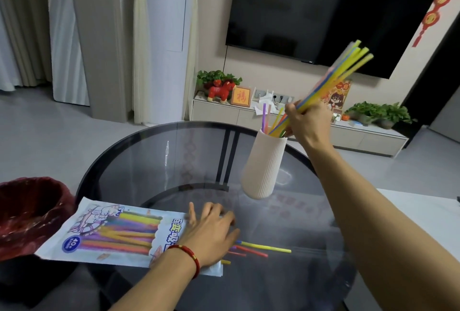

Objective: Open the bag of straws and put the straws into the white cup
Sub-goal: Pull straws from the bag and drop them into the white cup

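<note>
- Right hand up over the tall ribbed white cup — grip closed around a bundle of long thin plastic straws, mostly yellow with blue; lower ends angled into the cup mouth, upper ends fanning up and right. Tilt looks deliberate: tips get funnelled past the rim before release.
- Cup stands on the far right part of the round dark glass surface; a few purple, pink and yellow straws already stand in it.
- Left hand lies flat, fingers spread, on the open end of the printed white plastic straw bag — holding nothing, likely pinning the bag so it doesn't slide.
- Bag lies flat at the near left edge of the surface; coloured straws remain inside.
- Loose yellow and red straws stick out of the bag mouth just right of the left hand — easy next pick.
- Judgement: mid-task, several batches left.
</note>
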